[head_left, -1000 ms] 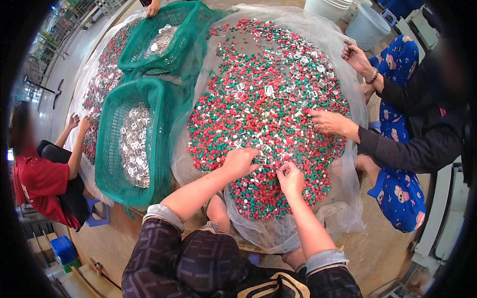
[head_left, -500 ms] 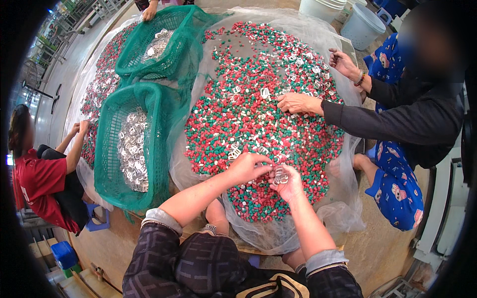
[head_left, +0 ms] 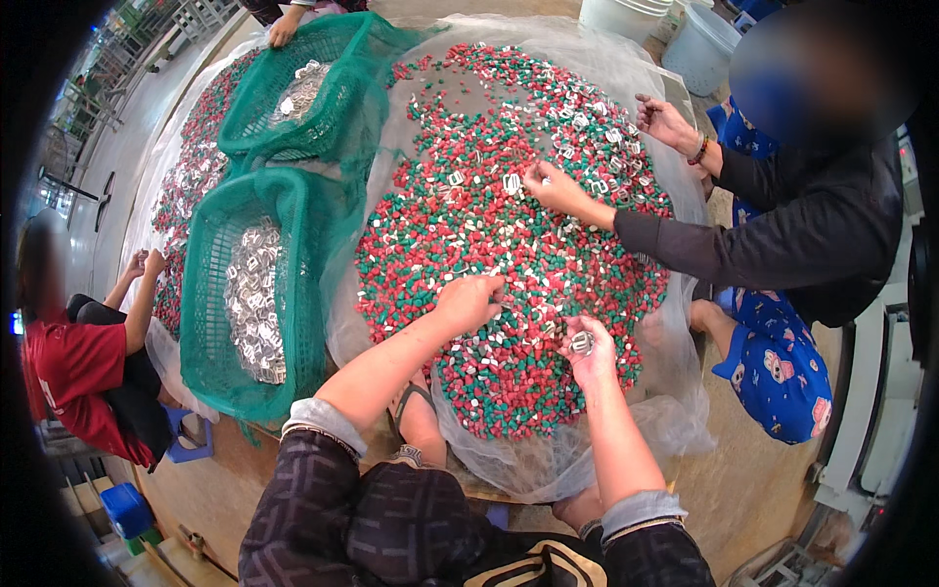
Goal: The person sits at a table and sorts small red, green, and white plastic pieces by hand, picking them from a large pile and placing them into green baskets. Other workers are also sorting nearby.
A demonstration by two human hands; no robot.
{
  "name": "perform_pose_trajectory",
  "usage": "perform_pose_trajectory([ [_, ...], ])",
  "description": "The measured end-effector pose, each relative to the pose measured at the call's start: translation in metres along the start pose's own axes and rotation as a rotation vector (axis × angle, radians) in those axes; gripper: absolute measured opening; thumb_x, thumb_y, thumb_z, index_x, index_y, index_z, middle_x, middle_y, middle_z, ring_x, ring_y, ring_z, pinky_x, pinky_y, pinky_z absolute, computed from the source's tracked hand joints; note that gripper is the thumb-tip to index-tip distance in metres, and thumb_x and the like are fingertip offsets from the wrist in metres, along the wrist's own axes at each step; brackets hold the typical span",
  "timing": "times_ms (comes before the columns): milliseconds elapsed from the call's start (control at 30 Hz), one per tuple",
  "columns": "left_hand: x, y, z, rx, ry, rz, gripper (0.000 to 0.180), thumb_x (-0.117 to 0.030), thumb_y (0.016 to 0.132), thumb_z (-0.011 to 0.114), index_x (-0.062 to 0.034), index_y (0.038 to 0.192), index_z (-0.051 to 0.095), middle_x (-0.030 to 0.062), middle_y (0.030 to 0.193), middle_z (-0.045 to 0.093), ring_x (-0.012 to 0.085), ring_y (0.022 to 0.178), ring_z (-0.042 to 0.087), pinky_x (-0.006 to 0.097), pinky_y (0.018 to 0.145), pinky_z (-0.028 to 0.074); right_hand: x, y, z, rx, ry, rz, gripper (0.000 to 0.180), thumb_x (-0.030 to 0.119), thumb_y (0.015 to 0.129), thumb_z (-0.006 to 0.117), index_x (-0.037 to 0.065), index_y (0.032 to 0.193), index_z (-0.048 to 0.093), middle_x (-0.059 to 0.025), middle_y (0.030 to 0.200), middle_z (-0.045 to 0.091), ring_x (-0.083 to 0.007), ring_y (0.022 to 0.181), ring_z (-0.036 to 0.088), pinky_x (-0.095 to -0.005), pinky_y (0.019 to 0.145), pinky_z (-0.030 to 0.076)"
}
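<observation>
A heap of small red, green and white pellets (head_left: pixel 528 391) lies in front of me, with silvery slotted buckles (head_left: pixel 456 178) scattered among them. My left hand (head_left: pixel 469 301) is over the middle of the heap, its fingers curled together; what they hold, if anything, is hidden. To its right, my right hand (head_left: pixel 592 354) is turned partly palm up, with metal slotted buckles (head_left: pixel 582 342) held in its bent fingers. How many buckles it holds I cannot tell. The two hands are apart.
Left of the heap stand two green mesh baskets (head_left: pixel 305 293) with metal buckles inside. At right, a co-worker's hand (head_left: pixel 562 191) reaches over the heap near a buckle. Other people work at left and far left. White buckets (head_left: pixel 696 49) stand behind. Pale netting (head_left: pixel 675 416) lies under the pellets.
My hands have moved apart: the left went up and left, the right shifted right with the buckles. The co-worker's reaching hand has moved slightly left and up.
</observation>
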State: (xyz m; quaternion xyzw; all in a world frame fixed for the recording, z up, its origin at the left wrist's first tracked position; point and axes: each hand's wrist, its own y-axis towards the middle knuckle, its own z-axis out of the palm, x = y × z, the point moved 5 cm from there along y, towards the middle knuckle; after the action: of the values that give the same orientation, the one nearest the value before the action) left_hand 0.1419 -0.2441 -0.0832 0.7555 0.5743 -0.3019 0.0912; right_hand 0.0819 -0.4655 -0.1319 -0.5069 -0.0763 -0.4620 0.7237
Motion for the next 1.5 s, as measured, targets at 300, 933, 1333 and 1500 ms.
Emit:
perform_pose_trajectory([
  [300, -0.015, -0.003, -0.014, 0.009, -0.312, 0.059, 0.017, -0.022, 0.074, 0.069, -0.0152, 0.090, 0.068, 0.0072, 0.075, 0.066, 0.0233, 0.073, 0.064, 0.036, 0.066, 0.049, -0.025, -0.022, 0.045, 0.100, -0.043, 0.262, 0.033, 0.038, 0.086, 0.054, 0.005, 0.088, 0.062, -0.0080, 0.075, 0.064, -0.0217, 0.063, 0.063, -0.0316, 0.050, 0.050],
  [933, 0.000, -0.026, -0.008, 0.056, -0.155, 0.121, 0.019, -0.020, 0.071, 0.067, -0.0099, 0.087, 0.066, 0.0074, 0.074, 0.063, 0.0224, 0.069, 0.063, 0.035, 0.062, 0.049, -0.022, -0.027, 0.061, 0.145, -0.339, 0.159, 0.021, 0.027, 0.084, 0.062, 0.006, 0.090, 0.062, -0.0026, 0.071, 0.061, -0.0103, 0.055, 0.055, -0.0222, 0.046, 0.043],
  [1333, 0.021, -0.066, 0.005, 0.136, -0.053, -0.130, 0.025, -0.029, 0.072, 0.070, -0.0104, 0.088, 0.066, 0.0068, 0.080, 0.066, 0.0230, 0.075, 0.064, 0.035, 0.066, 0.049, -0.020, -0.014, 0.046, 0.083, -0.661, -0.075, 0.011, 0.009, 0.078, 0.059, 0.005, 0.069, 0.054, -0.0024, 0.067, 0.058, -0.0084, 0.051, 0.052, -0.0209, 0.041, 0.038],
  [1500, 0.032, -0.084, 0.031, 0.113, -0.080, -0.180, 0.024, -0.026, 0.067, 0.073, -0.0110, 0.083, 0.065, 0.0072, 0.075, 0.065, 0.0253, 0.074, 0.064, 0.038, 0.065, 0.050, -0.008, -0.013, 0.041, 0.081, -0.313, -0.021, 0.007, 0.000, 0.072, 0.050, 0.007, 0.073, 0.049, -0.0096, 0.069, 0.061, -0.0143, 0.051, 0.057, -0.0220, 0.035, 0.039],
])
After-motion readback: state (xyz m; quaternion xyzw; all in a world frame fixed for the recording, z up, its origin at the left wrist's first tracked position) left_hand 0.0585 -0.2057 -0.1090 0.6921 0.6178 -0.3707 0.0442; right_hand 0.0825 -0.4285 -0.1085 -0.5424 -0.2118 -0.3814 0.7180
